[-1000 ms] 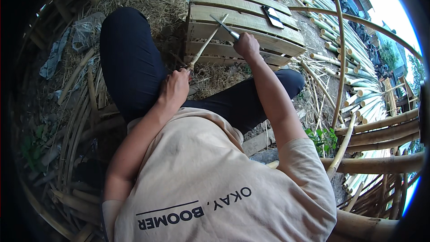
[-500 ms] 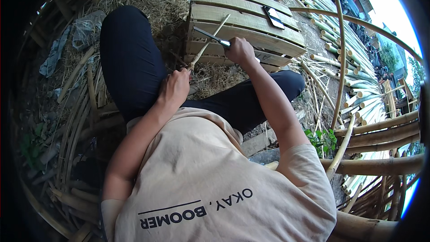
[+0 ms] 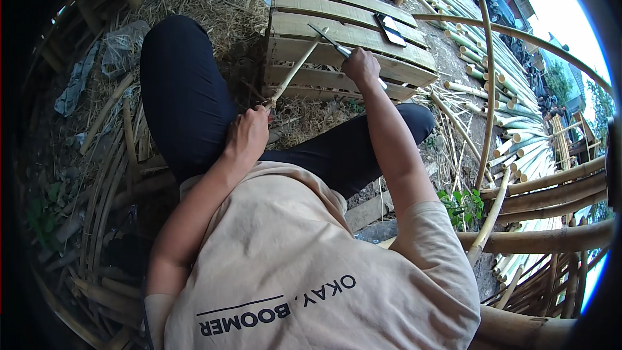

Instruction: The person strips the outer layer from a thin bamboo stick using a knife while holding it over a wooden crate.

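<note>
My left hand point(image 3: 249, 131) is closed around the lower end of a thin bamboo stick point(image 3: 295, 69), in front of my bent left knee. The stick slants up and to the right, its far tip over the wooden crate. In my right hand point(image 3: 361, 67) is the handle of a knife point(image 3: 328, 39), fingers wrapped round it. Its blade points up and left and lies at the stick's far end; whether the two touch I cannot tell. The slatted wooden crate point(image 3: 350, 8) stands beyond my hands, with a phone point(image 3: 391, 30) lying on top at its right.
Dry straw point(image 3: 210, 1) covers ground at the far left, beside a crumpled clear plastic bag point(image 3: 124, 45). Many cut bamboo poles point(image 3: 518, 110) lie stacked on the right. Thick bamboo rails point(image 3: 551, 238) stand close by my right side, and a curved pole point(image 3: 490, 84) rises near the crate.
The knife has moved up and to the right along the stick, from its middle to its far end. My left hand still grips the stick at nearly the same place.
</note>
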Motion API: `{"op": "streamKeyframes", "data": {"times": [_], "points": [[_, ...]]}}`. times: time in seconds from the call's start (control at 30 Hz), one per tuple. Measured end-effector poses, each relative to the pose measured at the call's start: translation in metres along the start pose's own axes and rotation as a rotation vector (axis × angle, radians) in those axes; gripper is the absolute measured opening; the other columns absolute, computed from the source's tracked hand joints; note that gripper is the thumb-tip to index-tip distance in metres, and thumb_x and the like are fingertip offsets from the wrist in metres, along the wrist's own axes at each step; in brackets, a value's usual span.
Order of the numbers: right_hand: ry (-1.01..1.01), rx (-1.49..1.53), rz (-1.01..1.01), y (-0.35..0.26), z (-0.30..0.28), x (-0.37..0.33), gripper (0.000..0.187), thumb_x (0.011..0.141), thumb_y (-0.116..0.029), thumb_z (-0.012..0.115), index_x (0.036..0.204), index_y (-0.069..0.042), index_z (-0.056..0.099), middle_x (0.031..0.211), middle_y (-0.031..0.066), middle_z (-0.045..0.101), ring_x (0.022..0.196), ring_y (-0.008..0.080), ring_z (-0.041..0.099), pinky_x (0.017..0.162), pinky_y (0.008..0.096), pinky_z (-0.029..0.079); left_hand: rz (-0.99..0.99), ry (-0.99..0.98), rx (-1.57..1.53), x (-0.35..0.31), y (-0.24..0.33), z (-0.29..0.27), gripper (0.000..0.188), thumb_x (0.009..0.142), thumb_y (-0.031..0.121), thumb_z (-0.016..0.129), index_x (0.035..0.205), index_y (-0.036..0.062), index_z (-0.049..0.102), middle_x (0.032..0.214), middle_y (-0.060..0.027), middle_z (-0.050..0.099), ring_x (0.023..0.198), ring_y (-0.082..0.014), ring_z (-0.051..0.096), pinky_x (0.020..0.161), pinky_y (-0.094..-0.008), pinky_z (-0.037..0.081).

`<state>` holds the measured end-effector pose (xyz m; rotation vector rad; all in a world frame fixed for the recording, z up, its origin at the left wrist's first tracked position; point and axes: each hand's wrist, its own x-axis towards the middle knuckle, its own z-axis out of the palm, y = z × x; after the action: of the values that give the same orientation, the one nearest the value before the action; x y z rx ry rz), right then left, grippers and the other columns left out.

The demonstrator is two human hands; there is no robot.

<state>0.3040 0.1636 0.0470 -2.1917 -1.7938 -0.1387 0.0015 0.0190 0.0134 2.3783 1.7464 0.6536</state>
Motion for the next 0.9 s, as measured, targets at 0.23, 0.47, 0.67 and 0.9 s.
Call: {"op": "streamKeyframes", "data": {"times": [0.23, 0.47, 0.67, 0.9], "points": [[-0.02, 0.069, 0.089, -0.002, 0.003, -0.01, 0.029, 0.08, -0.022, 0.064, 0.097, 0.0, 0.073, 0.099, 0.0259, 0.071, 0.097, 0.0424, 0.069, 0.086, 0.0477, 0.055, 0.01, -0.006, -0.047, 0.0, 0.0, 0.003, 0.031, 0.103, 0.022, 0.047, 0.089, -0.001, 0.062, 0.073, -0.0248, 0.067, 0.071, -0.0427, 0.069, 0.062, -0.0502, 0.057], [-0.085, 0.127, 0.063, -0.002, -0.004, -0.013, 0.035, 0.083, -0.031, 0.066, 0.1, -0.001, 0.072, 0.101, 0.0262, 0.071, 0.098, 0.0414, 0.069, 0.087, 0.0482, 0.055, 0.005, 0.0, -0.058, 0.001, -0.001, 0.002, 0.03, 0.103, 0.021, 0.048, 0.088, -0.0011, 0.063, 0.072, -0.0255, 0.067, 0.071, -0.0423, 0.069, 0.061, -0.0497, 0.057], [-0.149, 0.128, 0.038, -0.008, 0.011, -0.01, 0.034, 0.082, -0.03, 0.069, 0.104, -0.004, 0.072, 0.107, 0.0247, 0.07, 0.101, 0.0407, 0.068, 0.088, 0.0477, 0.055, 0.04, -0.029, -0.087, 0.002, -0.001, -0.002, 0.031, 0.103, 0.021, 0.048, 0.087, -0.0018, 0.062, 0.073, -0.0265, 0.066, 0.072, -0.0432, 0.068, 0.061, -0.0506, 0.056], [-0.109, 0.105, 0.075, -0.003, -0.003, -0.001, 0.03, 0.077, -0.02, 0.066, 0.098, 0.001, 0.071, 0.102, 0.0259, 0.07, 0.098, 0.0411, 0.068, 0.086, 0.0473, 0.055, 0.026, -0.04, -0.093, 0.0, -0.003, -0.004, 0.033, 0.103, 0.021, 0.048, 0.085, -0.0023, 0.062, 0.074, -0.0281, 0.065, 0.072, -0.0443, 0.067, 0.063, -0.0518, 0.056]]}}
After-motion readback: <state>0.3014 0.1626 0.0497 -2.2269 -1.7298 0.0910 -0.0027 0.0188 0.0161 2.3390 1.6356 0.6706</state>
